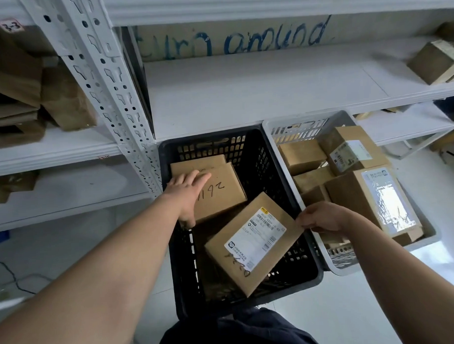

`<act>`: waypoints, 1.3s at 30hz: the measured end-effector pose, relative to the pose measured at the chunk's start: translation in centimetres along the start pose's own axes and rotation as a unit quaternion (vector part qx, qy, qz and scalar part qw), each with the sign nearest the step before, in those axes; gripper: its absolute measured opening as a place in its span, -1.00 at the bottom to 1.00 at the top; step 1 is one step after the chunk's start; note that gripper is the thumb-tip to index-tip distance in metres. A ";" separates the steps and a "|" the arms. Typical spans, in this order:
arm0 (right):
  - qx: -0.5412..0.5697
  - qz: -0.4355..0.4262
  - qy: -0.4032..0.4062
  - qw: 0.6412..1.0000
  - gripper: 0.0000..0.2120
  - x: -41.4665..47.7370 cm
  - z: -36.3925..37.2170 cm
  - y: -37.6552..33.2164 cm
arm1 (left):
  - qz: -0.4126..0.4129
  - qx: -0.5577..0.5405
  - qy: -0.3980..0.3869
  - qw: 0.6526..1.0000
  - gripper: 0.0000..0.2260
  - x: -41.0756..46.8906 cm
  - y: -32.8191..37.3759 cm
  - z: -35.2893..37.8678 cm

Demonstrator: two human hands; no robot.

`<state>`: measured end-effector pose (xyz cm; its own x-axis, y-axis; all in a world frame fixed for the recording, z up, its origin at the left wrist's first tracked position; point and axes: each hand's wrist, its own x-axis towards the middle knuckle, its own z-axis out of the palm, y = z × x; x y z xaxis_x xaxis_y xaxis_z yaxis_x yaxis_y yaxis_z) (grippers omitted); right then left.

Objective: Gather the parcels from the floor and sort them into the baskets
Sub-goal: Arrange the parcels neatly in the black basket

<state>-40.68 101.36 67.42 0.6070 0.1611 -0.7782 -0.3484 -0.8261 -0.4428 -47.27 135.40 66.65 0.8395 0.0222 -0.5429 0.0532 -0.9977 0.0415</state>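
The labelled parcel point(254, 244) hangs tilted over the near half of the black basket point(313, 277). Its long axis runs on a diagonal from the basket's right wall down toward its near-left corner. The right hand point(322, 217) pinches the parcel's far-right corner, just above the basket's right rim, and is plainly the nearer hand. The parcel lies to that hand's left and below it, so letting it settle looks like a matter of lowering that corner inward and releasing it.

The left hand point(188, 196) reaches into the far-left part of the same basket. Its fingers point(200, 178) lie straight and flat on top of the marked box point(221, 195), and the thumb sits at the box's near edge. It seems to be pressing or steadying the box, not lifting it.

A second plain box point(197, 161) lies behind the marked one, against the far wall, so the black basket holds two boxes plus the parcel coming in.

The white basket point(268, 124) stands touching the black one on its right. It is packed with cardboard parcels point(301, 156), at least five, and two of them show labels. Both baskets stand on the floor against the shelf point(243, 94).
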 end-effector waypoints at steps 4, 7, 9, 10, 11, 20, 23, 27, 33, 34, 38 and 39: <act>-0.065 -0.030 0.037 0.997 -0.55 -0.5 0.7 -2.1 | 0.024 0.007 -0.016 1.000 0.29 -0.6 0.1 0.3; -0.043 -0.052 0.034 0.997 -0.39 -0.4 1.3 -3.4 | 0.050 0.013 -0.016 0.999 0.28 -1.0 0.5 0.5; -0.025 -0.062 0.019 0.998 -0.34 -0.2 1.8 -4.1 | 0.055 0.013 -0.014 0.998 0.28 -1.2 0.8 0.7; -0.026 -0.063 0.017 0.998 -0.34 -0.1 2.1 -4.4 | 0.052 0.008 -0.019 0.998 0.27 -1.3 0.8 0.7; -0.032 -0.064 0.013 0.997 -0.34 0.0 2.4 -4.7 | 0.045 0.004 -0.028 0.999 0.27 -1.4 0.8 0.7; -0.070 -0.063 -0.001 0.996 -0.40 1.1 3.1 -5.0 | 0.029 0.034 -0.060 0.997 0.23 0.2 1.4 1.8; -0.065 -0.063 -0.005 0.996 -0.42 1.3 2.9 -5.0 | 0.032 0.021 -0.060 0.997 0.12 1.2 1.2 2.6; -0.050 -0.052 -0.019 0.997 -0.40 1.9 2.8 -5.0 | 0.009 -0.014 -0.088 0.996 0.00 1.8 1.2 3.3; 0.014 -0.003 -0.062 0.998 -0.52 3.0 2.4 -4.5 | -0.020 -0.033 -0.113 0.993 -0.07 2.0 1.3 4.3; 0.027 0.000 -0.073 0.997 -0.57 3.0 2.3 -4.5 | -0.025 -0.045 -0.114 0.992 -0.11 2.2 1.3 4.3; 0.061 0.023 -0.105 0.992 -0.74 2.8 2.4 -4.8 | -0.023 -0.169 -0.063 0.983 -0.55 2.6 2.3 3.1; 0.076 0.031 -0.114 0.990 -0.75 2.8 2.5 -4.9 | -0.028 -0.214 -0.062 0.974 -0.61 2.4 2.8 2.5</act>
<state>-39.05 107.23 66.30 0.4105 0.2452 -0.8783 -0.4940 -0.7498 -0.4402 -46.43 132.50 63.36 0.7577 0.0417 -0.6512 0.3401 -0.8769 0.3396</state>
